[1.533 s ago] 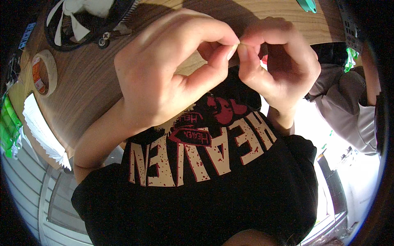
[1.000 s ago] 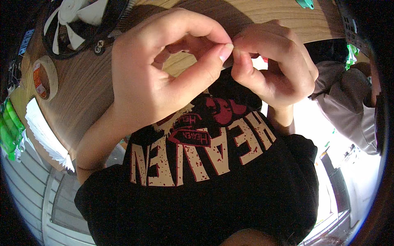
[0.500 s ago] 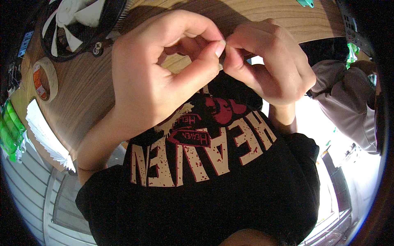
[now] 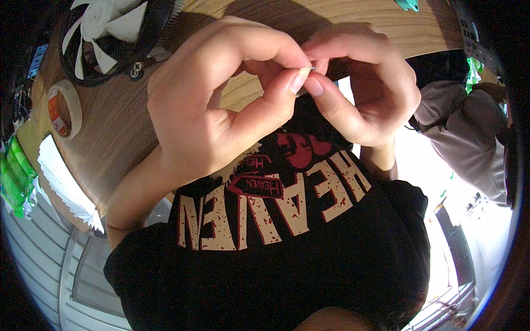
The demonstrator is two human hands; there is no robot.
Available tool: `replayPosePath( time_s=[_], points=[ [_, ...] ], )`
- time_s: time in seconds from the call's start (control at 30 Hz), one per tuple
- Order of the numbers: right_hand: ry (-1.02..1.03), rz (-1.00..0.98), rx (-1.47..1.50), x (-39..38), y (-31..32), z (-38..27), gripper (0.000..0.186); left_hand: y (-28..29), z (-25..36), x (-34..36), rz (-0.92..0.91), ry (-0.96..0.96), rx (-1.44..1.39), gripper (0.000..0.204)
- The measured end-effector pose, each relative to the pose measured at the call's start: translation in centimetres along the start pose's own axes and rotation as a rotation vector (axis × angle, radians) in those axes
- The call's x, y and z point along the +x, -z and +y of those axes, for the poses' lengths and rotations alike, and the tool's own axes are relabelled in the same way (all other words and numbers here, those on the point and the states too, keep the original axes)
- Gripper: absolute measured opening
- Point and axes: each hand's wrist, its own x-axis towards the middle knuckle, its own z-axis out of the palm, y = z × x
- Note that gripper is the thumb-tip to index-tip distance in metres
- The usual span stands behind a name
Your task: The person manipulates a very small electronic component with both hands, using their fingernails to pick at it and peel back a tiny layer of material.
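Note:
My left hand (image 4: 204,94) is closed in a pinch, thumb against index finger. The silvery tip of a small thin metal piece (image 4: 314,68) pokes out of that pinch toward the right; its kind is too small to make out, and the rest is hidden by my fingers. Close against these fingertips is my right hand (image 4: 370,88), its fingers curled. A gap shows between its thumb and index finger, with the metal tip in front of that gap. Both hands are raised above my lap near the wooden table (image 4: 127,110).
At the far left, a fan (image 4: 102,27) with pale blades in a black frame lies on the table. A tape roll (image 4: 66,110) and a stack of white paper (image 4: 69,174) are nearer. Grey-brown fabric (image 4: 458,132) hangs at the right. A teal object (image 4: 407,4) shows at the top.
My right thumb and index finger have parted from their pinch, and the metal tip has come into sight between the hands. My left hand stays pinched, nearly in place.

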Motion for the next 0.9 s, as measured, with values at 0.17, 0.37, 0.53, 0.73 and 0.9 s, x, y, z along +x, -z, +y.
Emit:
replayPosePath(
  time_s=[0.17, 0.37, 0.53, 0.73, 0.9],
  points=[
    [-0.004, -0.077, -0.079, 0.1, 0.3, 0.3, 0.022, 0.2, -0.2, 0.0, -0.002, -0.075, 0.016, 0.016],
    [-0.059, -0.011, 0.1, -0.7, 0.4, 0.8, 0.018, 0.1, 0.0, 0.1, -0.006, -0.064, 0.034, 0.016],
    [-0.228, -0.014, 0.141, -0.4, 0.2, -0.7, 0.019, 0.1, 0.1, 0.2, 0.004, -0.043, 0.003, 0.016],
    [-0.225, -0.053, 0.057, -0.3, 0.3, -0.5, 0.02, 0.1, 0.1, 0.1, 0.016, -0.041, 0.004, 0.016],
    [-0.098, -0.062, 0.018, -0.2, 0.5, 0.1, 0.017, 0.1, 0.0, 0.1, 0.014, -0.071, 0.031, 0.016]
  ],
)
